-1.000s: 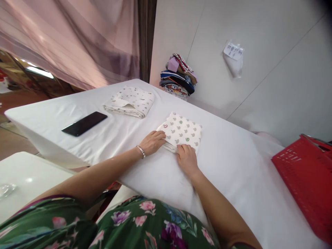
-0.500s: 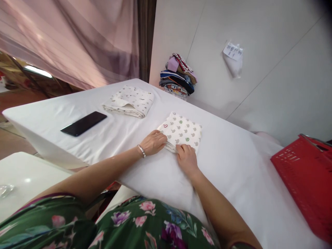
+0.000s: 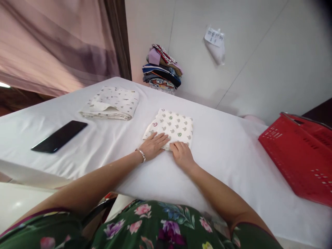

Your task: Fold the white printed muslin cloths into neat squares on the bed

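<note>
A folded white cloth [image 3: 173, 124] printed with grey mushroom shapes and a few green and red ones lies in front of me on the table. My left hand [image 3: 153, 145], with a bracelet at the wrist, rests flat on its near left corner, fingers stretched out. At the near edge, my right hand [image 3: 182, 154] has its fingers curled over the layers; its thumb is by the edge. Farther left sits a second folded white cloth [image 3: 114, 100] with small dark prints, its top layer slightly lifted at the front.
A black phone [image 3: 60, 136] lies at the left of the white-covered table [image 3: 223, 162]. A red plastic basket [image 3: 293, 155] stands at the right end. Beyond the far edge is a stack of folded clothes [image 3: 163, 71] against the wall. A pink curtain [image 3: 59, 41] hangs at the left.
My left hand has gone from gripping the cloth's near left edge to lying flat on top. The right hand stays at the near edge. The whole view has shifted to the right.
</note>
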A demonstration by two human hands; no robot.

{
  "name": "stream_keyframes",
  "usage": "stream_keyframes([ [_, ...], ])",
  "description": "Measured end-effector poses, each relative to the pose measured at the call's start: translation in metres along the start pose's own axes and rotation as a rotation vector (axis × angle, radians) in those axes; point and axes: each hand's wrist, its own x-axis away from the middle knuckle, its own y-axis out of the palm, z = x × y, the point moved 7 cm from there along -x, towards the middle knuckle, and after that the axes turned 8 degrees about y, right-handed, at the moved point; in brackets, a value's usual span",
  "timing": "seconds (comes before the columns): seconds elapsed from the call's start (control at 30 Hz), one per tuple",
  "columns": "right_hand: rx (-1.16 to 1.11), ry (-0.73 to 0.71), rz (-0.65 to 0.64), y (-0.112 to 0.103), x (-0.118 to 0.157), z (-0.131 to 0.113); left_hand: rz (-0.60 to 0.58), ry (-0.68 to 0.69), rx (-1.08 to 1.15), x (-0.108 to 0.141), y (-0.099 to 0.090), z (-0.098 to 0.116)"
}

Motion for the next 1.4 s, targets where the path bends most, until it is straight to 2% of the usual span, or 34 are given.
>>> stream_keyframes([
  [0.17, 0.021, -0.001, 0.016, 0.002, 0.002, 0.000, 0.051, 0.070, -0.005, -0.006, -0.010, 0.009],
  [0.3, -0.001, 0.015, -0.002, 0.003, 0.003, 0.002, 0.030, 0.114, 0.018, -0.015, -0.004, 0.015],
  [0.5, -0.292, -0.033, 0.031, -0.014, 0.024, 0.023, -0.002, 0.074, 0.019, -0.018, 0.006, 0.010],
  [0.6, -0.400, 0.068, 0.110, -0.024, 0.044, 0.048, -0.037, 0.066, 0.020, -0.018, 0.006, 0.011],
  [0.7, -0.511, 0.253, 0.169, -0.029, 0.062, 0.073, -0.064, 0.052, 0.017, -0.019, 0.006, 0.011],
  [0.77, -0.579, 0.369, 0.159, -0.028, 0.070, 0.082, -0.070, 0.051, 0.014, -0.020, 0.006, 0.011],
  [0.93, -0.655, 0.496, 0.023, -0.023, 0.070, 0.077, -0.065, 0.058, 0.003, -0.020, 0.007, 0.010],
  [1.13, -0.562, 0.683, -0.092, -0.018, 0.061, 0.073, -0.061, 0.062, -0.013, -0.020, 0.008, 0.010],
  [1.23, -0.535, 0.688, -0.145, -0.011, 0.058, 0.069, -0.056, 0.064, -0.014, -0.020, 0.007, 0.010],
  [1.4, -0.627, 0.632, -0.139, -0.006, 0.058, 0.066, -0.061, 0.066, -0.013, -0.021, 0.005, 0.011],
])
